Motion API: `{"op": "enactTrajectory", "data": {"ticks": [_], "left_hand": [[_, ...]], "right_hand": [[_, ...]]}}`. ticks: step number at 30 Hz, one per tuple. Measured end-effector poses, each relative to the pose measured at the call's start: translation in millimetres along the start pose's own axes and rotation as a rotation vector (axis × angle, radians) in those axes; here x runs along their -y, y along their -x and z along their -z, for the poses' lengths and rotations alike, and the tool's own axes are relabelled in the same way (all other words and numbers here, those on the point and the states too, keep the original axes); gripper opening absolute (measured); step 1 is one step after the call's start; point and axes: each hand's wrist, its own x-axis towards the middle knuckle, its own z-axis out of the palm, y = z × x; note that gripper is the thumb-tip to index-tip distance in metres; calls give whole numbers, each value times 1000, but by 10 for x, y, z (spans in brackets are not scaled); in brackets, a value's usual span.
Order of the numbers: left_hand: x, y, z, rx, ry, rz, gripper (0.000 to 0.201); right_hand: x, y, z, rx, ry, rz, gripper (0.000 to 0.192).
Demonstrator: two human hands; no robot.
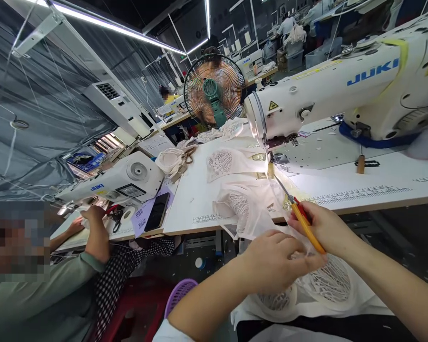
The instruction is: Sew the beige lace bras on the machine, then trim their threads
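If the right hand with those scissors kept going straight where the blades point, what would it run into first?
The right hand holds the scissors pointing up and away over the white lace fabric. First in that line looks to be the needle area of the sewing machine, though depth is hard to judge.

Bare table [371, 183] right of the lace fabric [235, 166] lies open (sewing machine [342, 80] overhangs it).

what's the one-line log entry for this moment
left hand pinching white lace garment | right hand holding thread snips | Juki sewing machine behind
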Motion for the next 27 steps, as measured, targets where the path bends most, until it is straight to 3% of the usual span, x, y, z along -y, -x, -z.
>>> {"op": "enactTrajectory", "data": {"ticks": [1, 3, 5, 7, 8, 12, 17, 20, 24, 27], "left_hand": [[95, 15, 55, -51, 31, 41, 33], [382, 79, 186, -185, 50, 260, 33], [741, 182, 293, -295, 22, 668, 31], [1078, 298, 328, -263, 97, 1032, 29], [1211, 350, 315, -238, 137, 1094, 28], [1453, 476, 159, -199, 315, 1117, 25], [1423, 514, 59, -274, 514, 1099, 27], [1383, 518, 87, -333, 662, 1088, 26], [1282, 604, 213, -433, 863, 1056, 27], [1125, 846, 349, -566, 946, 1090, 28]], "right_hand": [[-21, 20, 16, 14, -66, 12, 28], [-60, 70, 80, 33, -203, 25, 29], [-94, 111, 168, 2, -246, 2, 30], [-121, 125, 253, -43, -193, -46, 32], [-133, 120, 288, -51, -149, -71, 32], [-138, 60, 362, -29, 61, -88, 28], [44, -50, 356, -137, 426, -123, 32], [176, -131, 299, -108, 517, -94, 28], [219, -193, 240, -37, 461, -18, 23], [155, -134, 252, 39, 105, 32, 28]]}}
